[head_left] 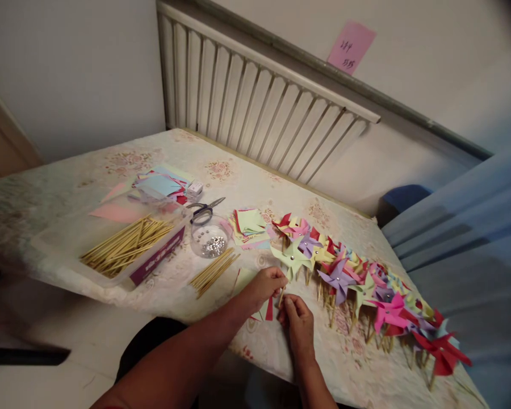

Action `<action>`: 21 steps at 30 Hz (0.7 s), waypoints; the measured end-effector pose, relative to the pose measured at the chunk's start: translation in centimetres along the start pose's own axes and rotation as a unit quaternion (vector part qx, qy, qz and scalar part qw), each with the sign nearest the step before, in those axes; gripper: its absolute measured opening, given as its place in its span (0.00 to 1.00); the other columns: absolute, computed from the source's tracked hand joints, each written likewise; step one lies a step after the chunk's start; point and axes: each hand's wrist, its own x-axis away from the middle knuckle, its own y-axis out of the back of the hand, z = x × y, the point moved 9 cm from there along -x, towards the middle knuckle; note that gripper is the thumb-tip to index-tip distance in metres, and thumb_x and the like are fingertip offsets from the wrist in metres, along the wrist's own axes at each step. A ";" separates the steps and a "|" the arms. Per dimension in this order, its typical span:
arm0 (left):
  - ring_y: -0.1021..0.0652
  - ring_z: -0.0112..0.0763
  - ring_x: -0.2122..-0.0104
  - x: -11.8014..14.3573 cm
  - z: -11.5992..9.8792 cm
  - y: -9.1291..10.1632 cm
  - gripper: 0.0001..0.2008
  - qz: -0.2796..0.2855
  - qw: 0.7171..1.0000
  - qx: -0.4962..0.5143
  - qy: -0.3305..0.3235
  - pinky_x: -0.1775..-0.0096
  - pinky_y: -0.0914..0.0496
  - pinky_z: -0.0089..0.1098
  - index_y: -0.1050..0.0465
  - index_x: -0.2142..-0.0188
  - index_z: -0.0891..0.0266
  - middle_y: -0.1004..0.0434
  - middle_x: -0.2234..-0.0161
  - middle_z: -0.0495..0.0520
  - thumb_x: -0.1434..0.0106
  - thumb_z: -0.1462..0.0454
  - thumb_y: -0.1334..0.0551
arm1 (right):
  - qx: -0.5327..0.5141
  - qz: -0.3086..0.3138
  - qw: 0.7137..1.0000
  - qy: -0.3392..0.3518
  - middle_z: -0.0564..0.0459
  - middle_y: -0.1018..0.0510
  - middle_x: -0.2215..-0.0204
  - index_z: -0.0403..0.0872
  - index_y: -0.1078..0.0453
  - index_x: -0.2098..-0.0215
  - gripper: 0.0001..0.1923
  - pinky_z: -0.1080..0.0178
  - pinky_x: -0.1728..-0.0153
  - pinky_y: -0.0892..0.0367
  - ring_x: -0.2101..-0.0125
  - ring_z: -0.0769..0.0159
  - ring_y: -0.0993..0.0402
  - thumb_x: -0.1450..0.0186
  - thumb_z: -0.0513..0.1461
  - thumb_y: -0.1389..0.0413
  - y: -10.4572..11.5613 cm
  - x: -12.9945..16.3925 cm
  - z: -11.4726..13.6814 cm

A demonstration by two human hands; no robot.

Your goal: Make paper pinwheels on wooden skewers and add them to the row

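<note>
A pale green paper pinwheel [293, 258] with a small shiny pin at its centre is upright at the near end of the pinwheel rows. My left hand [267, 285] is closed, its fingertips pinching at the pinwheel's lower side by the stick. Just below, my right hand [298, 325] is closed round the stick [281, 297], close to the table. Under my left wrist lie cut paper squares, pale green [243, 278] and red and white [264, 311], partly hidden by my arm. A small bundle of bamboo sticks [215, 271] rests to the left.
Finished pinwheels [389, 311] stand in rows on the right. A plastic box [130, 278] of sticks, a round dish [196, 250] of shiny pins, scissors [202, 211], a paper stack [250, 221] and more coloured paper [159, 184] occupy the left and middle. A radiator [255, 96] lines the wall.
</note>
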 end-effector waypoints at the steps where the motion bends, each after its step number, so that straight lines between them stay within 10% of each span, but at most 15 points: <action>1: 0.37 0.19 0.82 -0.1 0.2 0.1 0.13 -0.003 1.000 -0.003 0.001 0.77 0.44 0.25 0.37 0.76 0.63 0.36 0.80 0.44 0.52 0.59 0.34 | 0.005 0.004 1.000 0.005 0.57 0.31 0.84 0.45 0.28 0.69 0.17 0.68 0.79 0.43 0.82 0.70 0.38 0.37 0.51 0.44 -0.1 0.0 0.1; 21: 0.38 0.20 0.82 -0.1 1.1 -0.4 0.07 -0.003 0.998 -0.064 0.004 0.78 0.45 0.25 0.36 0.75 0.63 0.37 0.82 0.43 0.50 0.63 0.39 | 0.042 0.011 0.999 0.005 0.58 0.31 0.82 0.46 0.29 0.73 0.16 0.68 0.79 0.42 0.81 0.69 0.38 0.39 0.50 0.42 -0.6 -0.3 -0.1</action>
